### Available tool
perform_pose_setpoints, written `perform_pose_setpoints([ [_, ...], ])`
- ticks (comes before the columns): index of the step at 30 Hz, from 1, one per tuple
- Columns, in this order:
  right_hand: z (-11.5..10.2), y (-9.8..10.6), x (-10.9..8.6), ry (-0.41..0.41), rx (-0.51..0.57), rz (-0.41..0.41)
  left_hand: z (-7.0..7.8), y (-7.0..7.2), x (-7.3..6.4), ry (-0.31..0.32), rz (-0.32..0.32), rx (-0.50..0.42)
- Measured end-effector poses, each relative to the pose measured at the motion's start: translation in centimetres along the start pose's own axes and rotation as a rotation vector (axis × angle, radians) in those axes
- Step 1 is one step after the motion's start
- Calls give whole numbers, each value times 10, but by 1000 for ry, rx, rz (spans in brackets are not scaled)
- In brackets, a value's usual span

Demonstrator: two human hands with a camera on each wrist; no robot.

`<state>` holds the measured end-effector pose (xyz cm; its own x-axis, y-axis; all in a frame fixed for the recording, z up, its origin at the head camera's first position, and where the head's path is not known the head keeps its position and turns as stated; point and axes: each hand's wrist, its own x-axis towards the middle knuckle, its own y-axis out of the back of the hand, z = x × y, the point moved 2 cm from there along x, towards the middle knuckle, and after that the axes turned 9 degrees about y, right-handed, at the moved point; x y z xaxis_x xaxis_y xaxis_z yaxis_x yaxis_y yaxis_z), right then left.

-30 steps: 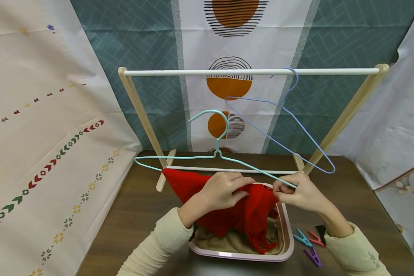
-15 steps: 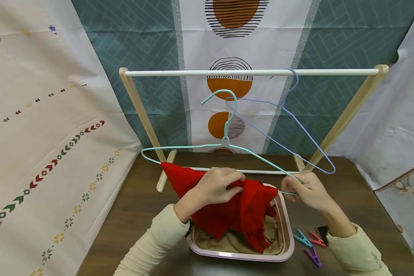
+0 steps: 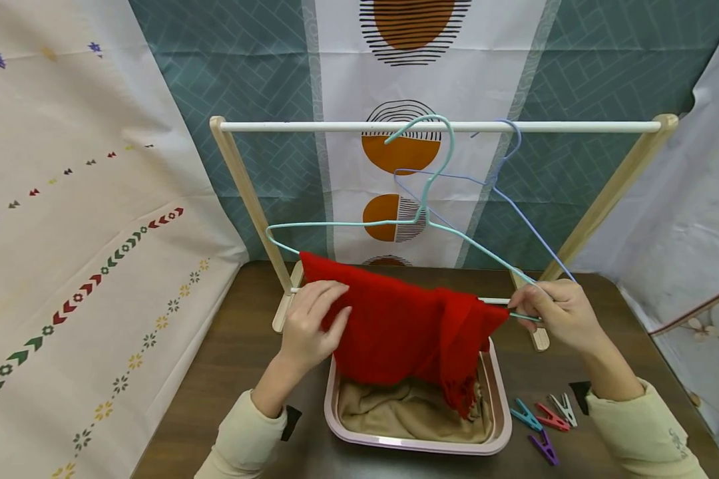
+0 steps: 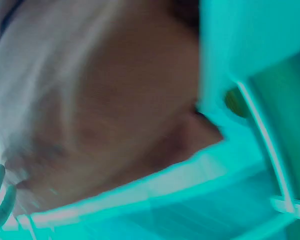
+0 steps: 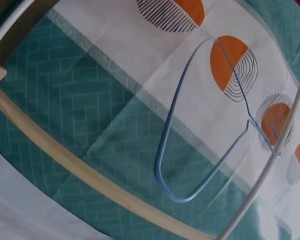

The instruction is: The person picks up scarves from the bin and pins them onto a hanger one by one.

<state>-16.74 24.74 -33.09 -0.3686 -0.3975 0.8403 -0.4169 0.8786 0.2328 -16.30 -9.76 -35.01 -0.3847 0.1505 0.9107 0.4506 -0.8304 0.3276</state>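
A red fringed scarf (image 3: pixel 389 319) hangs folded over the lower bar of a mint-green hanger (image 3: pixel 365 223), above a pink basket (image 3: pixel 419 444). My right hand (image 3: pixel 554 313) pinches the hanger's right end. Its hook (image 3: pixel 449 140) overlaps the rack's white top rail in the head view; whether they touch I cannot tell. By the scarf's left edge is my left hand (image 3: pixel 314 322), thumb and fingers apart, gripping nothing visible. In the strongly tinted left wrist view, a large blurred brown-grey expanse takes up much of the picture, with fingertips (image 4: pixel 0 190) at the left edge.
A blue hanger (image 5: pixel 162 145) hangs from the rack's white top rail (image 3: pixel 335 126), behind the green one. Brown cloth (image 3: pixel 407 409) lies in the basket. Several clothespins (image 3: pixel 552 418) lie right of it on the dark wooden table (image 3: pixel 216 379).
The green hanger and scarf have risen up and to the right, over the basket. My left hand has let go of the scarf and shifted left; my right hand has moved right with the hanger.
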Motion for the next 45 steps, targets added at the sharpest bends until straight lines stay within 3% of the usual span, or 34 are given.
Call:
perform_pose_setpoints([
  [3, -2, 4, 3, 4, -11, 1, -13, 6, -13, 175, 7, 20],
  [6, -4, 5, 5, 6, -23, -3, -25, 7, -24, 402, -56, -19],
  [10, -5, 6, 8, 12, -46, 2, -36, 2, -33, 718, -207, -184],
  [13, -4, 7, 9, 25, -54, 10, -38, 2, -33, 868, -275, -317],
  [16, -3, 8, 9, 34, -70, 28, -32, 9, -23, 858, -284, -382],
  [19, -4, 8, 9, 30, -88, 58, -26, 21, -11, 786, -256, -391],
  [20, -4, 8, 9, 29, -91, 70, -23, 26, -6, 762, -244, -382],
  [26, -4, 8, 9, 23, -78, 108, -24, 47, 9, 765, -210, -265],
  [33, -4, 3, 10, -15, -86, 73, -51, 48, -16, 803, -172, -50],
  [36, -3, -1, 10, -26, -113, 62, -46, 45, -22, 709, -90, 17],
  [40, -1, -3, 10, -19, -138, 64, -26, 40, -19, 542, 11, 31],
  [45, 0, -3, 10, -11, -130, 61, -3, 28, -10, 446, 11, -57],
])
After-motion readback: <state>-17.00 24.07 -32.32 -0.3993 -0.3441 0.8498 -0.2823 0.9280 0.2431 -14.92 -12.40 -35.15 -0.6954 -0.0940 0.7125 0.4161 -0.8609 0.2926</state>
